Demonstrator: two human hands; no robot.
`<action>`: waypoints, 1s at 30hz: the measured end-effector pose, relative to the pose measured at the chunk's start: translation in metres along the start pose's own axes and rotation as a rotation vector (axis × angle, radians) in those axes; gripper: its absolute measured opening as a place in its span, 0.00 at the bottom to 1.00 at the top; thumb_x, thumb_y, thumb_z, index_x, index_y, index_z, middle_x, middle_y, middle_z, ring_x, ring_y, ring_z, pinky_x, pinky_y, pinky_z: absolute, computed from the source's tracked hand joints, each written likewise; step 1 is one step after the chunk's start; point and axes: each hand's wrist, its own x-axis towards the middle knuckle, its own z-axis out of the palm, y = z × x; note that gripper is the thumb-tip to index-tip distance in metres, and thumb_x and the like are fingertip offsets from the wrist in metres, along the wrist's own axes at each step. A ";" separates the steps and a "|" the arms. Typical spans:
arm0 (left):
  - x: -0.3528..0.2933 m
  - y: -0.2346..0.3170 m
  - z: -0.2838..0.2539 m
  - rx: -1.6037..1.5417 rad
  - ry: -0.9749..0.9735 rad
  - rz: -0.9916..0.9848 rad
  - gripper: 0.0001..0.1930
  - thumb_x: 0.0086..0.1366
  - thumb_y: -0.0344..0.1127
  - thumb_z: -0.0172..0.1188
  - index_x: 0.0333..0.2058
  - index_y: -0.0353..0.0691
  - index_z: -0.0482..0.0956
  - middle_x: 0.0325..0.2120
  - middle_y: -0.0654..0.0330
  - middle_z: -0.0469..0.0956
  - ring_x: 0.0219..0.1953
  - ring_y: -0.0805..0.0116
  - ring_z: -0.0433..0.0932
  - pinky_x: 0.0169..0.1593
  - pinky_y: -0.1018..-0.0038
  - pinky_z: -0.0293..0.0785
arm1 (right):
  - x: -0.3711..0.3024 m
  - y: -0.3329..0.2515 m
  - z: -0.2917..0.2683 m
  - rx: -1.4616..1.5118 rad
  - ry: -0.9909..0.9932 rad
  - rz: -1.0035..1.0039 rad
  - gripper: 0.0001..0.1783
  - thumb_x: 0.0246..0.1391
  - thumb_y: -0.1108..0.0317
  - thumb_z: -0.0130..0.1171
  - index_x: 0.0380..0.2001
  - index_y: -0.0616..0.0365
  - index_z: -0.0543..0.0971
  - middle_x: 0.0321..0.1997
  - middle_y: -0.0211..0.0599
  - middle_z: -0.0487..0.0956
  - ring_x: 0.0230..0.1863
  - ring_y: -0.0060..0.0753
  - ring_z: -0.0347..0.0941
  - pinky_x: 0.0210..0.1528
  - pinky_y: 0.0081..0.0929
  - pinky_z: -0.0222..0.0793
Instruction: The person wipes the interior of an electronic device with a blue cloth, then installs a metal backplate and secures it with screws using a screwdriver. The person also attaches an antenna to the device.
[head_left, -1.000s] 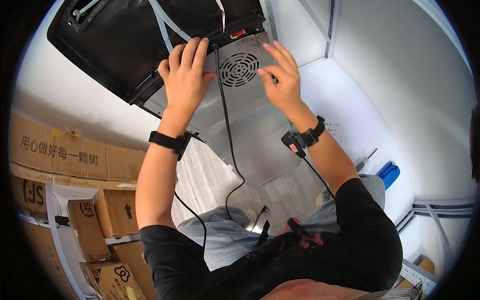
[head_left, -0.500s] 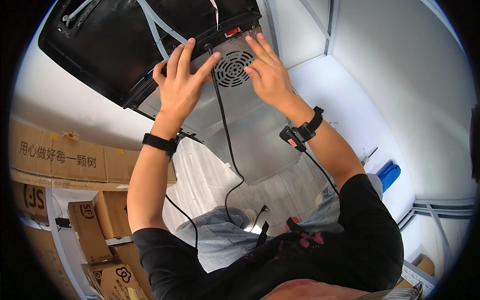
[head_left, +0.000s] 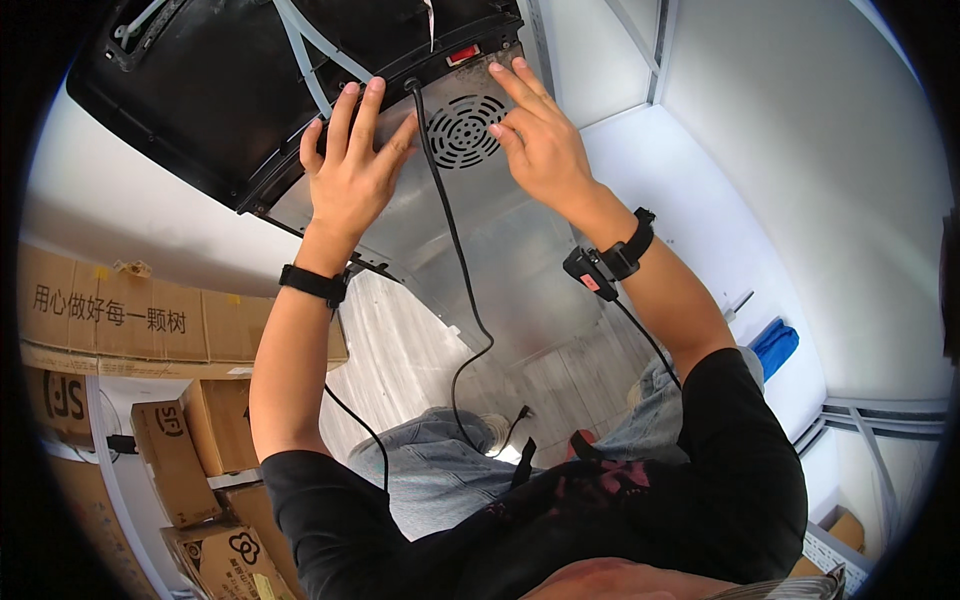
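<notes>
Before me is an appliance with a bare metal panel and a black housing along its far side. My left hand rests open at the seam between the two, fingertips on the black rim and thumb spread over the metal. Just right of its thumb, a black power cord leaves the rim and hangs toward my legs. My right hand holds nothing; two fingers stretch onto the panel's far right edge, its thumb beside the round vent grille. A red switch sits between the hands.
Pale flat hoses cross the black housing. Cardboard boxes are stacked at the left, with a long carton above. A blue bundle lies on the white surface at the right. White walls with metal framing enclose the space.
My left hand has shifted slightly left, and its thumb has drawn back from across the cord to the cord's left side. The right hand stays nearly in place on the panel.
</notes>
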 end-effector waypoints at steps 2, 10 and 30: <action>0.003 0.006 -0.009 -0.082 -0.086 -0.051 0.30 0.46 0.54 0.69 0.52 0.69 0.77 0.63 0.60 0.63 0.64 0.63 0.62 0.63 0.61 0.42 | -0.001 0.001 0.000 -0.003 0.001 0.002 0.11 0.53 0.71 0.59 0.19 0.63 0.74 0.62 0.44 0.70 0.68 0.48 0.59 0.62 0.36 0.64; 0.001 0.005 -0.012 0.010 -0.160 -0.058 0.36 0.43 0.59 0.69 0.56 0.74 0.73 0.66 0.65 0.58 0.66 0.64 0.57 0.64 0.58 0.40 | 0.000 -0.002 0.001 -0.018 0.032 0.006 0.11 0.52 0.71 0.59 0.19 0.62 0.73 0.62 0.43 0.71 0.67 0.47 0.60 0.59 0.35 0.66; 0.002 0.008 -0.012 -0.008 -0.127 -0.104 0.35 0.41 0.53 0.71 0.53 0.71 0.75 0.65 0.66 0.60 0.64 0.63 0.59 0.61 0.59 0.46 | -0.001 -0.009 -0.008 0.000 -0.006 0.057 0.10 0.51 0.71 0.61 0.19 0.62 0.74 0.60 0.41 0.74 0.66 0.46 0.63 0.56 0.34 0.68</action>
